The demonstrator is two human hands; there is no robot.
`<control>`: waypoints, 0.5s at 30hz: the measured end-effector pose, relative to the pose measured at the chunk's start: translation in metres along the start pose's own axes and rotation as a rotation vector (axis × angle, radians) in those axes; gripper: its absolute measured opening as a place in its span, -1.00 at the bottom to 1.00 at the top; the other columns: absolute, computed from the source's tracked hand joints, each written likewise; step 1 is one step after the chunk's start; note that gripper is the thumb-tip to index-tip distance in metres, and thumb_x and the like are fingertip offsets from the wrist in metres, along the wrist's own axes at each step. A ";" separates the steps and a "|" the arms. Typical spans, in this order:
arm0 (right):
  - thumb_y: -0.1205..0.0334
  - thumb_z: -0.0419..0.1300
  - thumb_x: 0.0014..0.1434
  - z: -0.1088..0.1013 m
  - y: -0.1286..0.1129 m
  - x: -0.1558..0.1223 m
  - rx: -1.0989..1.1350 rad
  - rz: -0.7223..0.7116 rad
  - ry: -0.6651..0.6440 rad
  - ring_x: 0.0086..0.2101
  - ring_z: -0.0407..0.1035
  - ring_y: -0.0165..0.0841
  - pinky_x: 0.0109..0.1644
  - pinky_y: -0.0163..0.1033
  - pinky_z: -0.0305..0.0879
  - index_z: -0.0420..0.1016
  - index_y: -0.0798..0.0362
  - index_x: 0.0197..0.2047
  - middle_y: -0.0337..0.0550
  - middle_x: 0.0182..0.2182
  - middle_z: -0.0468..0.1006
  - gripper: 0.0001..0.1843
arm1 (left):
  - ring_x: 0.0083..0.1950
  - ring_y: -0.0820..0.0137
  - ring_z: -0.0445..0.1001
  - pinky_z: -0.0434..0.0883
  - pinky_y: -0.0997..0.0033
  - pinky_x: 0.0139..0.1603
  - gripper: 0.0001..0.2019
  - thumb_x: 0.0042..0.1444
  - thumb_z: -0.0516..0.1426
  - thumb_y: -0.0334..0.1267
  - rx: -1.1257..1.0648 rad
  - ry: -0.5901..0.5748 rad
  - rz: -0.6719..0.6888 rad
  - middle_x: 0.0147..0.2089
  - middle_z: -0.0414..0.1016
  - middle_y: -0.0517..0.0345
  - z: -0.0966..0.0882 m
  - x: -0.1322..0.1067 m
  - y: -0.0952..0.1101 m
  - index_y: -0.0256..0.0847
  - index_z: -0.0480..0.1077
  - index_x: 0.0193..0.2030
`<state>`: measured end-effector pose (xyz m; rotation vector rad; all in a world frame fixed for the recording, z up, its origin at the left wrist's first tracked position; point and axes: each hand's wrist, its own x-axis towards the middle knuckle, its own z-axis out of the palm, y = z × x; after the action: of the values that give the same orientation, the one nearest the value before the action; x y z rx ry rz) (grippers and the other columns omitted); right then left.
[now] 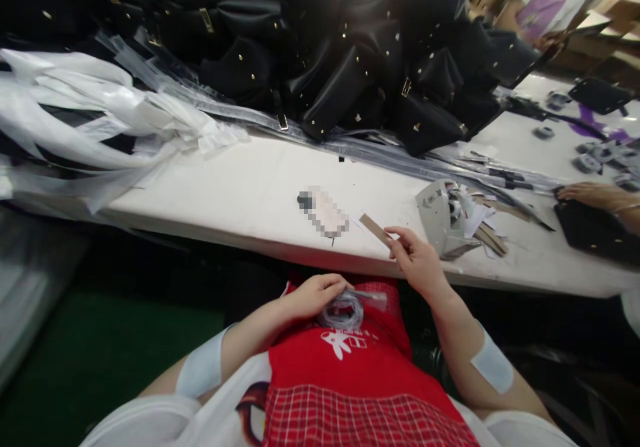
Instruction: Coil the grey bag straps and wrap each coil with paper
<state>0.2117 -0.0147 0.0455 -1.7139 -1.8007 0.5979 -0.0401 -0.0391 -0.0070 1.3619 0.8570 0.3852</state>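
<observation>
Over the red apron, my left hand [323, 293] is closed on a coil of clear plastic strip [345, 312], with a loose end sticking out to the right. Between the thumb and fingers of my right hand [413, 257] is a narrow brown cardboard strip [374, 228], held above the front edge of the white table [240, 200]. A small white slip [356, 220] shows beside the strip's far end. Just right of that hand stands a grey-white box [434, 213] with paper scraps and brown strips spilling from it.
Black bags [345, 67] with gold studs are heaped along the back. White plastic wrap [110, 100] lies at left. A pixelated object [323, 212] rests mid-table. At right, another person's hand [595, 195] touches a black piece [595, 230]; tape rolls [590, 160] lie behind.
</observation>
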 end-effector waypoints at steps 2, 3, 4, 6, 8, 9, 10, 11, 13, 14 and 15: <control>0.07 0.07 0.29 -0.008 -0.016 -0.014 0.222 0.019 -0.102 -0.44 0.49 -0.36 -0.32 -0.29 0.41 0.47 0.02 0.00 -0.20 -0.45 0.59 -0.68 | -0.22 0.38 0.46 0.39 0.42 -0.14 -0.56 0.23 0.01 0.03 -0.049 0.008 -0.032 -0.20 0.55 0.06 0.000 0.001 -0.003 -0.31 0.49 -0.09; 0.06 0.11 0.26 -0.011 -0.023 -0.020 0.338 0.015 -0.183 -0.32 0.53 -0.32 -0.23 -0.25 0.45 0.45 0.03 0.03 -0.12 -0.33 0.62 -0.65 | -0.22 0.38 0.45 0.39 0.42 -0.15 -0.56 0.22 0.02 0.04 -0.064 0.013 -0.044 -0.21 0.55 0.06 0.001 0.002 -0.004 -0.31 0.49 -0.09; 0.06 0.16 0.22 -0.013 -0.029 -0.026 0.448 0.001 -0.282 -0.18 0.52 -0.26 -0.12 -0.19 0.46 0.40 0.02 0.11 -0.05 -0.18 0.61 -0.58 | -0.23 0.39 0.45 0.38 0.43 -0.16 -0.56 0.21 0.02 0.05 -0.075 0.018 -0.054 -0.22 0.54 0.06 0.002 0.002 -0.004 -0.31 0.49 -0.10; 0.10 0.28 0.13 -0.016 -0.038 -0.037 0.620 -0.021 -0.467 0.01 0.43 -0.19 0.04 -0.10 0.42 0.26 -0.01 0.24 0.03 0.04 0.51 -0.37 | -0.25 0.40 0.43 0.38 0.44 -0.19 -0.55 0.19 0.04 0.07 -0.098 0.030 -0.064 -0.23 0.53 0.07 0.003 0.001 -0.004 -0.30 0.48 -0.11; 0.15 0.34 0.08 -0.015 -0.043 -0.048 0.715 0.024 -0.448 -0.09 0.50 -0.22 -0.05 -0.14 0.48 0.36 -0.02 0.15 0.01 -0.04 0.56 -0.43 | -0.28 0.41 0.43 0.39 0.43 -0.22 -0.54 0.16 0.06 0.10 -0.141 0.047 -0.077 -0.24 0.53 0.07 0.005 0.000 -0.003 -0.30 0.47 -0.13; 0.15 0.34 0.09 -0.013 -0.044 -0.054 0.734 0.066 -0.357 -0.25 0.54 -0.27 -0.19 -0.21 0.52 0.45 -0.01 0.02 -0.05 -0.19 0.62 -0.59 | -0.31 0.42 0.43 0.39 0.43 -0.25 -0.53 0.15 0.07 0.12 -0.176 0.054 -0.091 -0.25 0.52 0.08 0.006 -0.001 -0.003 -0.30 0.46 -0.14; 0.15 0.32 0.12 -0.010 -0.045 -0.059 0.744 0.107 -0.255 -0.43 0.53 -0.34 -0.36 -0.29 0.50 0.50 0.02 -0.13 -0.12 -0.37 0.63 -0.75 | -0.35 0.43 0.42 0.40 0.42 -0.28 -0.53 0.13 0.09 0.13 -0.216 0.059 -0.109 -0.27 0.51 0.08 0.006 -0.002 -0.003 -0.30 0.45 -0.14; 0.12 0.29 0.15 -0.006 -0.045 -0.065 0.751 0.135 -0.176 -0.58 0.44 -0.41 -0.52 -0.36 0.41 0.51 0.03 -0.24 -0.20 -0.53 0.58 -0.83 | -0.39 0.44 0.41 0.40 0.42 -0.31 -0.52 0.11 0.10 0.14 -0.259 0.062 -0.130 -0.29 0.51 0.10 0.007 -0.003 -0.003 -0.30 0.44 -0.14; 0.06 0.21 0.22 0.002 -0.045 -0.074 0.759 0.160 -0.123 -0.76 0.22 -0.51 -0.71 -0.43 0.17 0.49 0.06 -0.31 -0.32 -0.71 0.44 -0.77 | -0.46 0.47 0.39 0.38 0.43 -0.37 -0.52 0.10 0.11 0.15 -0.328 0.060 -0.167 -0.35 0.49 0.14 0.008 -0.004 -0.004 -0.28 0.42 -0.13; 0.03 0.17 0.25 0.006 -0.044 -0.078 0.767 0.166 -0.135 -0.79 0.14 -0.53 -0.74 -0.44 0.09 0.49 0.06 -0.30 -0.35 -0.75 0.39 -0.73 | -0.48 0.49 0.39 0.38 0.44 -0.39 -0.52 0.10 0.11 0.15 -0.349 0.059 -0.177 -0.37 0.49 0.16 0.009 -0.004 -0.005 -0.28 0.42 -0.13; 0.01 0.13 0.27 0.011 -0.043 -0.082 0.777 0.174 -0.150 -0.79 0.10 -0.53 -0.75 -0.44 0.05 0.48 0.07 -0.27 -0.36 -0.76 0.37 -0.71 | -0.49 0.49 0.38 0.37 0.45 -0.39 -0.53 0.10 0.11 0.14 -0.358 0.056 -0.178 -0.39 0.48 0.17 0.010 -0.004 -0.006 -0.28 0.41 -0.12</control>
<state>0.1733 -0.0987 0.0585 -1.2965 -1.2467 1.3214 -0.0369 -0.0494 -0.0113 0.9414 0.8998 0.4168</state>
